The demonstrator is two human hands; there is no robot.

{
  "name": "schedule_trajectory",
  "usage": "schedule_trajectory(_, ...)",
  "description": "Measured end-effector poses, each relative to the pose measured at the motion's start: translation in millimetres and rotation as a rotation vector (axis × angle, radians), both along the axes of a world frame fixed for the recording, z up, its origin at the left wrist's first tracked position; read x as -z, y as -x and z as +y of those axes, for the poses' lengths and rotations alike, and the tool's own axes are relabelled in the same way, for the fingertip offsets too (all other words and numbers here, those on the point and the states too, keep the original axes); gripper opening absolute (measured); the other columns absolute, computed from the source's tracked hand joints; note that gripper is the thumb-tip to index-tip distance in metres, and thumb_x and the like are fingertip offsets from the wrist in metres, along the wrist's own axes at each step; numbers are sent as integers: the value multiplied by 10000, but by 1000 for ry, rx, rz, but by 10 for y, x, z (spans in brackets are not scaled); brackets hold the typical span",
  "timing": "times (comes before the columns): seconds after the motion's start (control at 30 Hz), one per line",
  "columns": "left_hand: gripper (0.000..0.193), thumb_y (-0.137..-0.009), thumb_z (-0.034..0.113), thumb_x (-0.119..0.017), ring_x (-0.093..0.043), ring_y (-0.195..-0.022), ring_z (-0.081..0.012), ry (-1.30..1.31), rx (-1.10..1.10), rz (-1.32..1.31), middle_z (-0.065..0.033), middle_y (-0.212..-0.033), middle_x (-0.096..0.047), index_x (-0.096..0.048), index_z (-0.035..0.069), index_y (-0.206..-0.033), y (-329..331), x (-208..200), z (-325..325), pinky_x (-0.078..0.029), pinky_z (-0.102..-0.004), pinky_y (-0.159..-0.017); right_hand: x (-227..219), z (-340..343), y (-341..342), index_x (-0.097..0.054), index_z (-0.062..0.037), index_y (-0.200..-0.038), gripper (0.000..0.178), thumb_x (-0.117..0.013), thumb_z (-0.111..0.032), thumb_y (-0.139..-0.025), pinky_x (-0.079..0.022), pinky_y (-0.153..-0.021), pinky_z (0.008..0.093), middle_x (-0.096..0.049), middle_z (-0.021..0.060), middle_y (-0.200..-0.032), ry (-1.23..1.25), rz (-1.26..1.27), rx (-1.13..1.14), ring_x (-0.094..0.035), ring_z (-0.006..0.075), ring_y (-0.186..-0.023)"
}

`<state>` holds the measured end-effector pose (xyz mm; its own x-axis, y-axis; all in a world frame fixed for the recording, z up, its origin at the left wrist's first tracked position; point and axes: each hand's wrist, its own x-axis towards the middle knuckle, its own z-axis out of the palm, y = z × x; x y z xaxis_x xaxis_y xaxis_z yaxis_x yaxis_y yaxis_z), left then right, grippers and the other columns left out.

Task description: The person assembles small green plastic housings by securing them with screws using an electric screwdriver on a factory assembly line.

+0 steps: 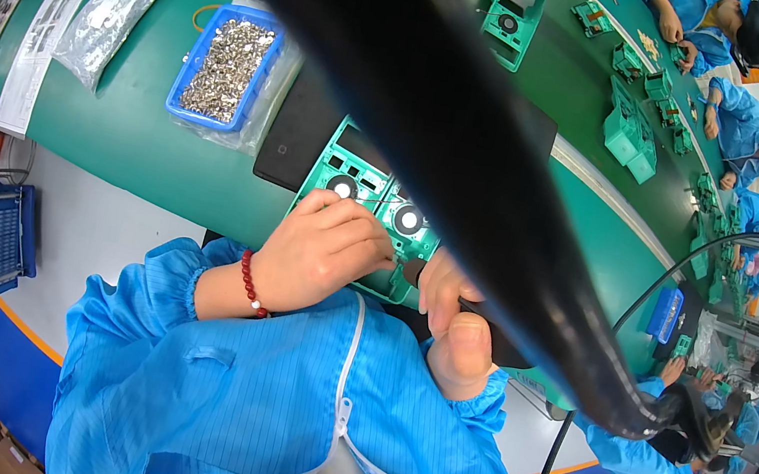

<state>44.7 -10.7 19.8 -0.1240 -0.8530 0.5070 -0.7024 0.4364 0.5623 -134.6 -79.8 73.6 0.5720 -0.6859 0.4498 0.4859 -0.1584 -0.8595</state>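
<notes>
Left hand (pixel 324 250): fingers bent and close together, tips at the near part of a green plastic housing with two white-centred discs (pixel 383 199); whether they pinch anything cannot be told. Right hand (pixel 453 313): fingers closed around a black rounded tool (pixel 413 270). Housing lies beneath and beyond left fingertips.

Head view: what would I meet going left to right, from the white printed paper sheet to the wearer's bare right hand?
White printed paper sheet, clear plastic bag, blue plastic tray of small silvery metal parts, bare left hand, bare right hand.
</notes>
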Motion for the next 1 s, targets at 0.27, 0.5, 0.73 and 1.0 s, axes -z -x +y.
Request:
schedule_trajectory(0.27,154,-807,187,-758,-626,-964,-152,33,17,-68,9,-942,-674,-717,95,-923,-22,-19,7,-430,-320,-841,-3,-2,-34,-506,-18,-1116,370,-754,34,-846,-464,-571,289,-613,113,-774,-11,52,-39,-569,133,-646)
schedule_trajectory(0.5,191,-791,148,-706,-632,-1008,-173,42,31,-120,-10,-1022,-675,-702,88,-972,-57,40,73,-438,-339,-851,-213,20,-124,-508,-13,-1118,398,-758,74,-822,-447,-565,281,-611,105,-784,-6,88,-24,-569,129,-652)
schedule_trajectory(0.73,216,-805,136,-662,-629,-1019,-185,-3,25,-45,-26,-1063,-676,-697,61,-1005,-56,65,64,-434,-337,-866,-225,-57,-249,-520,-1,-1117,413,-773,81,-801,-435,-548,278,-614,101,-778,44,84,-67,-565,121,-641)
schedule_trajectory(1.0,257,-772,118,-761,-630,-1000,-182,-41,27,80,-13,-1040,-684,-697,75,-1017,-134,128,86,-432,-335,-854,-209,-21,-357,-524,4,-1099,395,-777,71,-803,-446,-564,287,-615,100,-775,42,66,-42,-568,130,-653)
